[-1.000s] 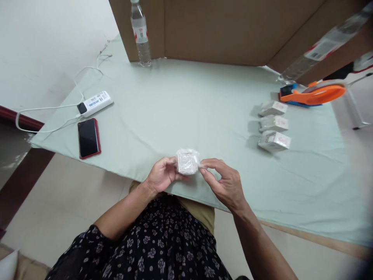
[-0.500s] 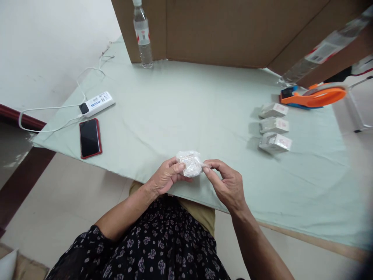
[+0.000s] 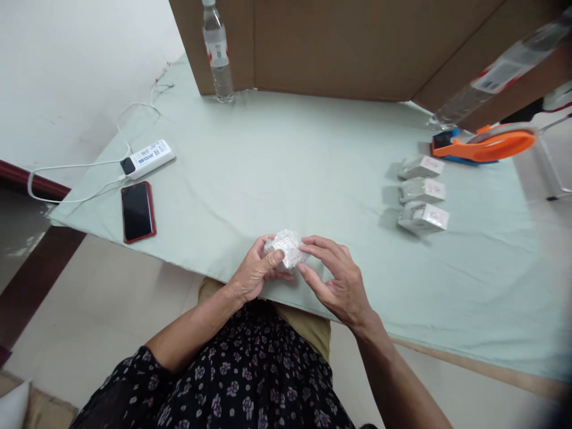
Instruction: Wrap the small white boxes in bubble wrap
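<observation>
A small white box in clear crinkled wrap (image 3: 288, 249) is held over the front edge of the green-covered table (image 3: 286, 161). My left hand (image 3: 255, 268) grips it from the left, thumb on top and fingers behind and below. At its right side is my right hand (image 3: 335, 275), thumb and fingers spread apart, fingertips touching or very near the wrap. Three similar wrapped boxes stand in a column at the right; the nearest one (image 3: 422, 218) sits lowest in view.
An orange and blue tape dispenser (image 3: 487, 146) lies at the right. Bottles stand at the back left (image 3: 218, 56) and back right (image 3: 500, 74) against brown cardboard (image 3: 330, 47). A phone (image 3: 138, 212) and a white power bank with cables (image 3: 149, 159) lie at the left.
My right hand has let go of its pinch on the wrap's right end, and its fingers have opened. The wrapped box has turned a little in my left hand.
</observation>
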Tool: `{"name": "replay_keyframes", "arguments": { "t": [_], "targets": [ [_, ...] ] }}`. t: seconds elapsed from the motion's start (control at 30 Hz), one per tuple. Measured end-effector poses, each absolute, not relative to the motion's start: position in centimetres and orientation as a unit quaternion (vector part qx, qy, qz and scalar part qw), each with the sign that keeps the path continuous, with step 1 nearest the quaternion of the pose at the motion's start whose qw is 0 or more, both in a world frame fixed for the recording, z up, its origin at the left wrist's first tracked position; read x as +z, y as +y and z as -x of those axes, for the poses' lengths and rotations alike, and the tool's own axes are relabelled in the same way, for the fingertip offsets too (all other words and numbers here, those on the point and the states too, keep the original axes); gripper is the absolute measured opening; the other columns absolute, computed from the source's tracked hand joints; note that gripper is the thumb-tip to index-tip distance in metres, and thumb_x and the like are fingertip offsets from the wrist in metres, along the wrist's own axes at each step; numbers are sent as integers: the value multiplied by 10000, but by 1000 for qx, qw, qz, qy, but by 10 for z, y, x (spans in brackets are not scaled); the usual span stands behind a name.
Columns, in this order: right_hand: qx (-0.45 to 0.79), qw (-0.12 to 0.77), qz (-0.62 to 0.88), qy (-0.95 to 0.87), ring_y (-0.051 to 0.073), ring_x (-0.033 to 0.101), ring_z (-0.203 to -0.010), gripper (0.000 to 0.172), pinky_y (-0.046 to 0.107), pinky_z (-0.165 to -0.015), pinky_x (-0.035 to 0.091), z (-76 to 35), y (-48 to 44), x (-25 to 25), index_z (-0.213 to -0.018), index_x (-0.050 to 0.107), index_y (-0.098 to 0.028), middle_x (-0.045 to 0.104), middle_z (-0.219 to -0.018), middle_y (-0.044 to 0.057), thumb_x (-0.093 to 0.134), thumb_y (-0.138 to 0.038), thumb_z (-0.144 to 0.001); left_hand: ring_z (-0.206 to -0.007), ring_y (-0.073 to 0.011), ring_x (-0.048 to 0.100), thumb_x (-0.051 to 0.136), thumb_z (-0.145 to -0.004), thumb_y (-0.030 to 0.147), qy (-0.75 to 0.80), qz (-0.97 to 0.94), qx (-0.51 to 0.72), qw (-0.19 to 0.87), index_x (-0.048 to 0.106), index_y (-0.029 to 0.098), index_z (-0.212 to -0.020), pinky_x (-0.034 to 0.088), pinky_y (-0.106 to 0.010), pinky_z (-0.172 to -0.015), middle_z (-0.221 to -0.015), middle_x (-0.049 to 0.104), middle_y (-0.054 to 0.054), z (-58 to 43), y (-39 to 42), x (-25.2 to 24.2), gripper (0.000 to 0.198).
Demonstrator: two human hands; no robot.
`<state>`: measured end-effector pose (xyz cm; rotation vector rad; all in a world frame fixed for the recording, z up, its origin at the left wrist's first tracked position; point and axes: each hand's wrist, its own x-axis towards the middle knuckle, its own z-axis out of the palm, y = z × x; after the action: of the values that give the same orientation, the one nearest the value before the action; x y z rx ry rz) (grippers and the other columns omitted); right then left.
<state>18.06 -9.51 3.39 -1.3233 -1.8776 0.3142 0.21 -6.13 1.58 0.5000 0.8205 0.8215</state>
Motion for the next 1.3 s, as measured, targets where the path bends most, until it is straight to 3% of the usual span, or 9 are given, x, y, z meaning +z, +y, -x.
{"name": "replay_keyframes", "arguments": {
  "t": [0.1,0.17,0.3,0.43,0.83,1.07,1.3],
  "targets": [
    [122,394,522,-747,248,665,-1070,293,434,-912,522,-181,-95,33,-1158,657,-250,701,-1178,84,696,-259,-867,-862,-204,669,753,-753,596,372,-210,387,817,565,177,-1109,631,-332,-637,-1073,648,-82,-1,-62,14,581],
    [122,396,520,-747,245,666,-1066,285,428,-905,526,-182,-95,32,-1151,662,-245,704,-1171,85,694,-254,-868,-843,-203,676,721,-790,574,369,-201,386,822,563,178,-1103,632,-340,-631,-1063,654,-81,-1,-62,14,529],
    [121,401,514,-749,231,666,-1064,239,405,-904,522,-184,-94,31,-1120,677,-233,708,-1162,84,667,-215,-882,-788,-181,673,804,-729,457,382,-208,382,815,528,189,-1076,630,-325,-599,-986,666,-50,-1,-61,16,517],
    [75,384,506,-769,209,677,-1000,144,378,-882,502,-191,-90,37,-1040,695,-234,725,-1106,72,650,-198,-908,-740,-178,670,826,-681,482,405,-209,373,808,508,188,-1038,624,-326,-558,-916,666,-34,-2,-61,17,561],
    [-29,177,426,-887,160,568,-743,234,376,-792,380,-198,-69,62,-963,687,-243,734,-974,35,506,-95,-946,-612,-139,617,865,-595,537,465,-251,340,778,477,187,-965,579,-267,-442,-722,612,29,-6,-64,19,641],
    [-55,233,408,-881,146,580,-707,177,341,-737,400,-202,-64,47,-937,688,-232,742,-892,17,531,-154,-956,-563,-144,614,811,-637,608,465,-272,318,780,499,174,-926,574,-279,-456,-653,597,30,-7,-62,19,608],
    [53,294,448,-843,174,664,-815,183,351,-762,450,-207,-66,38,-968,726,-256,758,-958,28,553,-199,-957,-613,-168,666,801,-670,608,469,-275,299,784,517,154,-930,568,-262,-448,-746,677,-37,-6,-59,17,595]
  ]
}}
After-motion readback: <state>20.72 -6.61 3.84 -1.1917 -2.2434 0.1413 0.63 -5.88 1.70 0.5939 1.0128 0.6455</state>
